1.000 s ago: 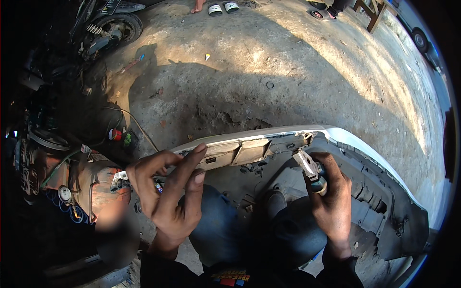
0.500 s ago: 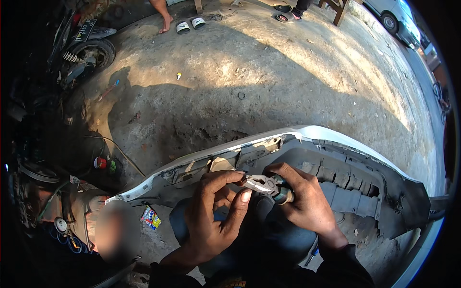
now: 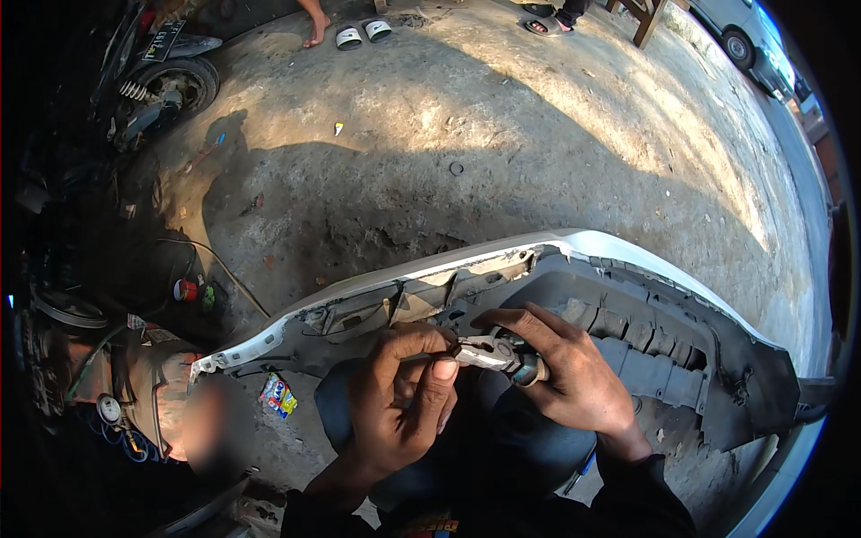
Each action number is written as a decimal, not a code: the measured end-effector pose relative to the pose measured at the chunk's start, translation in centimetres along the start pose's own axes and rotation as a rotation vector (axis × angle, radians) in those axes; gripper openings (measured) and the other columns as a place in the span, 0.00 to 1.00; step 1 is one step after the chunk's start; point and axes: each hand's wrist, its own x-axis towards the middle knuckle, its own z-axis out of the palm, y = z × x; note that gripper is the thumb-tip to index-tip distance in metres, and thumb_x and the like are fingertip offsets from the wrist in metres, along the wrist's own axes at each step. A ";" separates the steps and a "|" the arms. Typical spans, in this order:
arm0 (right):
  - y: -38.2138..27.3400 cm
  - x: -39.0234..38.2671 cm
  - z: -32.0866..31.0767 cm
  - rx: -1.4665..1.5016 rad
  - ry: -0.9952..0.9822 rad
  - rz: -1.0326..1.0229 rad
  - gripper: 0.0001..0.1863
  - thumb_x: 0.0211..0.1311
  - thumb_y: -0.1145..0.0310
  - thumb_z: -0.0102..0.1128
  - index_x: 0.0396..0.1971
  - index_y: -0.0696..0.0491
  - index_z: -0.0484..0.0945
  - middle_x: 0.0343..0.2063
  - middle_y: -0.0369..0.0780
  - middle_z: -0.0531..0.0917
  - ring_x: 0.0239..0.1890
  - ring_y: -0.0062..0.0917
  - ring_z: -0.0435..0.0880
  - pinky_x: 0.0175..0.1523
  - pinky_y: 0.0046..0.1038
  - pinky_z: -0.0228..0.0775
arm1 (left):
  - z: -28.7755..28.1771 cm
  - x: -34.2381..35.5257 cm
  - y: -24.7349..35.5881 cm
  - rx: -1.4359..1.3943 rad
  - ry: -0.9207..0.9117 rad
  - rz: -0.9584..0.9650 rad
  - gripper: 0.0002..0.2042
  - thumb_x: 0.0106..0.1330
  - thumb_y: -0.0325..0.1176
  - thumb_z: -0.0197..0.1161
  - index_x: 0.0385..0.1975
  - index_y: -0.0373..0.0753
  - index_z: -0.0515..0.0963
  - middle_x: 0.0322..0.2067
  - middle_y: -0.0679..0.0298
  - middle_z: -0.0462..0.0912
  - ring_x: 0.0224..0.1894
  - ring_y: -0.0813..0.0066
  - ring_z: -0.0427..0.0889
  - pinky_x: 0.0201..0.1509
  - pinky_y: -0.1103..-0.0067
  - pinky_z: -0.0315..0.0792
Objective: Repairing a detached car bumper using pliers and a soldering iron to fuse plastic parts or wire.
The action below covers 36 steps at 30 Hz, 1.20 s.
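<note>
White car bumper [image 3: 628,269] lies inner side up across person's lap, edge tilted toward them so mounting tabs face hands. Right hand [image 3: 574,381] closed around pliers [image 3: 493,352], nose aimed left. Left hand [image 3: 404,403] pinched shut at plier tip, steadying small part, too small to identify. Concrete floor [image 3: 502,134] beyond

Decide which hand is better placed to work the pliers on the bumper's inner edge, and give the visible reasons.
Probably the right hand: it wraps the handles of the small metal pliers, whose nose points left. The left hand only meets the nose with its fingers, just below the white plastic car bumper.
</note>
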 end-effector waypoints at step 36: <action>-0.5 -0.5 -0.2 -0.539 0.139 -0.197 0.40 0.30 0.71 0.75 0.55 0.50 0.74 0.36 0.41 0.73 0.41 0.36 0.74 0.47 0.40 0.65 | -1.0 0.2 0.5 -0.504 -0.130 -0.292 0.07 0.71 0.31 0.51 0.35 0.36 0.62 0.28 0.59 0.71 0.15 0.79 0.68 0.14 0.79 0.68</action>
